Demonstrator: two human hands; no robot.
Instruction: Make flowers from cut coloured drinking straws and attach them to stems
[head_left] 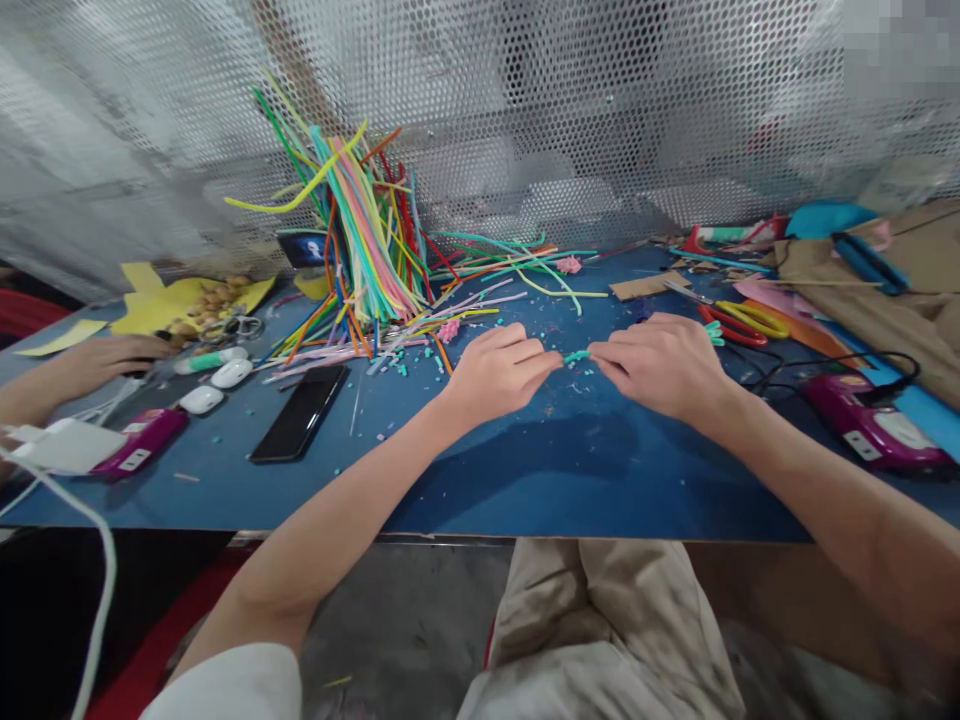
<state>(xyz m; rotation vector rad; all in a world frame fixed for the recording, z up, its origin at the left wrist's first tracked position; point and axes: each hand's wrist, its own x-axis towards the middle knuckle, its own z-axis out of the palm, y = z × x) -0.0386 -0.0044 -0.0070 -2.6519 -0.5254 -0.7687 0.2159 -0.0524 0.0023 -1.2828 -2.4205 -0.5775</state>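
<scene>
Over the blue tabletop, my left hand (501, 370) and my right hand (664, 365) face each other, fingers closed. Between their fingertips runs a short teal pipe cleaner (576, 356), one end pinched in each hand. Teal loops (714, 333) show just beyond my right hand; whether they belong to the same piece is hidden. Small teal clippings (429, 352) lie scattered left of my left hand. Close behind it stands a tall bundle of coloured pipe cleaners (367, 230), with more lying loose around its foot.
A black phone (300, 412) lies left of my forearm. Scissors with red and yellow handles (750, 318) rest at the right, near a purple device (874, 420) with a cable. At far left, another person's hand (112, 362) is near a white charger (67, 445). Perforated metal (525, 120) rises behind.
</scene>
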